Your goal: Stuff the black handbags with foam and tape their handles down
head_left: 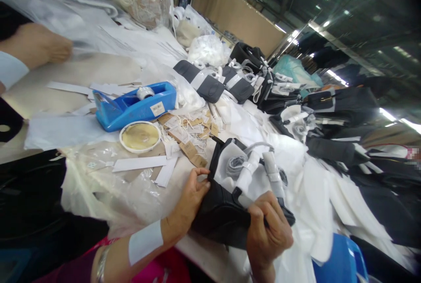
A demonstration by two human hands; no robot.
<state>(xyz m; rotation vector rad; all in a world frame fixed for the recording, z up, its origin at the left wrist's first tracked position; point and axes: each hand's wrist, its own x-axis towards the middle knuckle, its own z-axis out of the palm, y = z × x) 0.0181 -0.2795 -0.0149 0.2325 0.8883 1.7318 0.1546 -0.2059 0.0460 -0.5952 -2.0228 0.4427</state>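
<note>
Item: black bag, soft, lying at the near edge of the counter, its mouth stuffed with white wrapping paper and its handles bound in white paper sleeves.

Left hand: grip clamped on the bag's left edge, thumb on top, fingers curled against the black material. A white band sits on the forearm just behind the wrist.

Right hand: grip closed around the bag's right side near the base of the wrapped handles, knuckles up.

Nearby on the counter:
- Blue tape dispenser, with a roll seated in it, well left of the bag.
- Round white-rimmed lid, just in front of the dispenser.
- Brown paper tags with strings, a loose heap between the dispenser and the bag.
- White paper strips, lying flat on clear plastic sheeting.
- Further black bags, wrapped likewise, in a row toward the far side, and more piled to the right.
- White tissue sheets, spread under and right of the held bag.

Another person's hand rests at the far left edge, touching clear plastic.
</note>
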